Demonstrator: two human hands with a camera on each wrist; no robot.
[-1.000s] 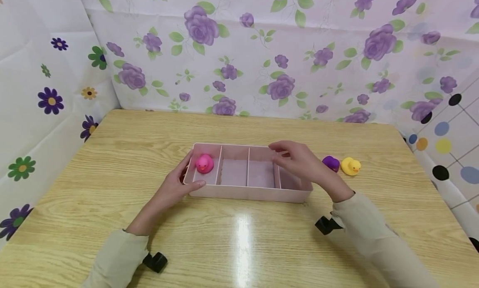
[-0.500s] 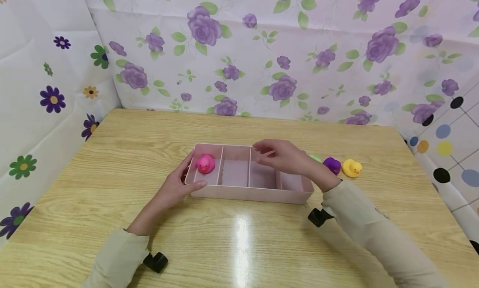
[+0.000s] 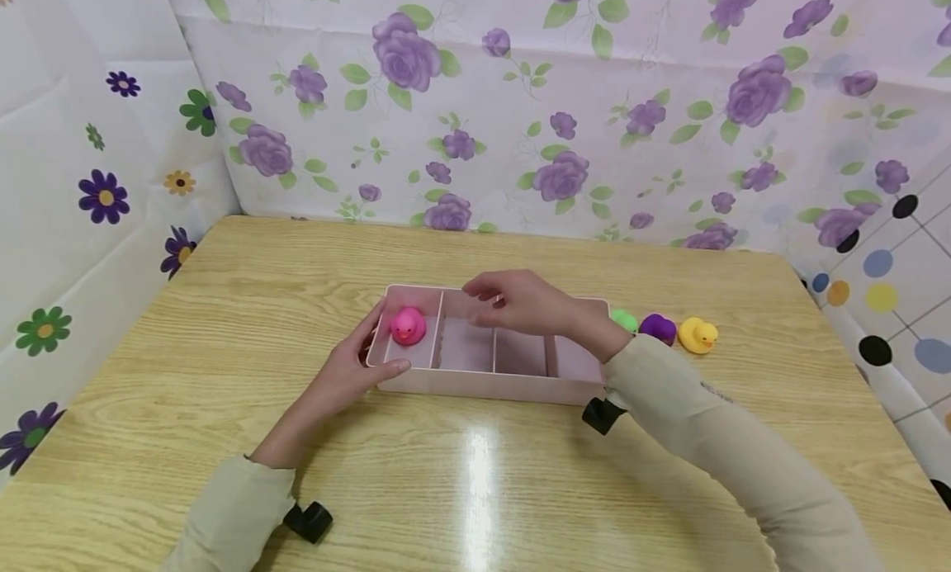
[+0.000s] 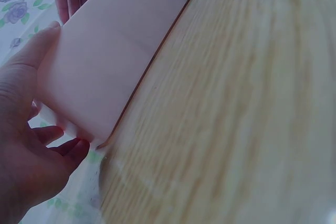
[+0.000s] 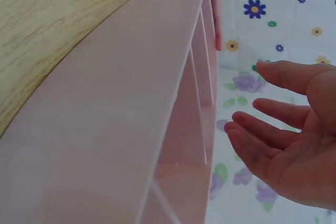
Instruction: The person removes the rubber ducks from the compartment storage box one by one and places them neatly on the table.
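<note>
A pale pink divided box (image 3: 483,384) sits on the table, with a pink rubber duck (image 3: 408,326) in its leftmost compartment. My left hand (image 3: 352,366) holds the box's left end, thumb on the front rim and fingers along the end wall; the left wrist view shows these fingers bent beside it. Above the middle compartments hovers my right hand (image 3: 523,304), covering part of the dividers. Its fingers are loosely bent and apart, and the right wrist view shows nothing in the right hand (image 5: 289,135).
Right of the box, a green duck (image 3: 622,319), partly hidden by my right arm, a purple duck (image 3: 657,329) and a yellow duck (image 3: 698,335) stand in a row on the wooden table (image 3: 297,258). Flowered sheets (image 3: 490,110) hang behind the table.
My right hand has moved left over the box, from its right end to the middle compartments, uncovering the green duck. The left hand stays on the box's left end.
</note>
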